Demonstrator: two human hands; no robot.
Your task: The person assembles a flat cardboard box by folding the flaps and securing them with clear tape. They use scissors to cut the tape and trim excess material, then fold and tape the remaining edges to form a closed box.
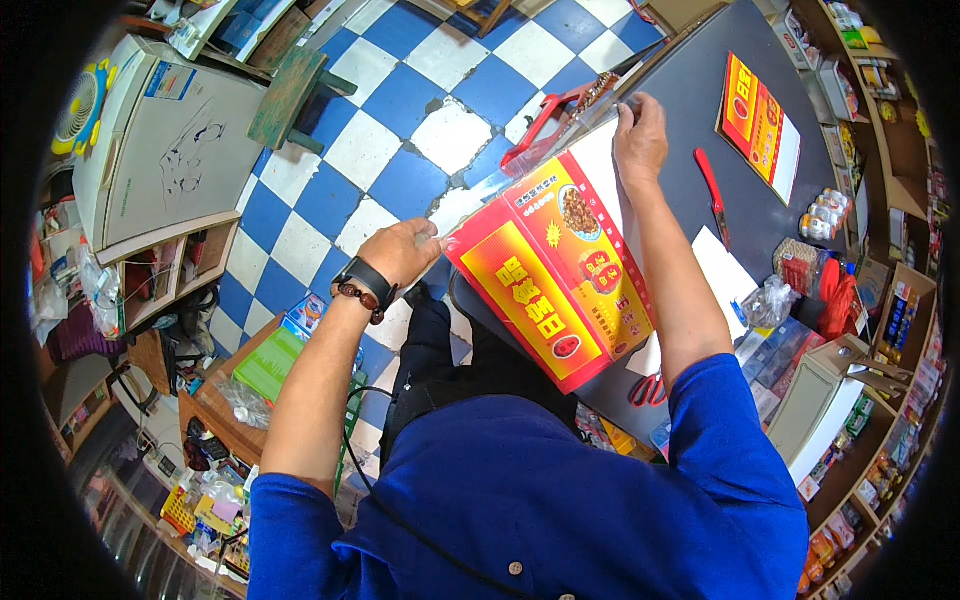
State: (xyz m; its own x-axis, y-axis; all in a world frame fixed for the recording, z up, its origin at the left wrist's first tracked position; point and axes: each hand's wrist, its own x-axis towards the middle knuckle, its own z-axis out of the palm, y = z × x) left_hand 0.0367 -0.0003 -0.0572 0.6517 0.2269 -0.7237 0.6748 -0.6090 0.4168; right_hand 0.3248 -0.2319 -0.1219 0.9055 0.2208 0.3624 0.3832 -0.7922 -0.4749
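a shop, judging by shelves (873, 130) of packaged goods (822, 548).

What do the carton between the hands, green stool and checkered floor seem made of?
Carton: likely glossy cardboard; flat panels meet at a crease.
Green stool: probably painted wood, worn to brown patches.
Checkered floor: perhaps glazed ceramic; square tiles show chipped edges.

From afar I count two hands (396, 252) (641, 142), two printed cards (548, 285) (757, 122), one knife (709, 180), one pair of scissors (648, 391), one stool (287, 100), one fan (80, 110).
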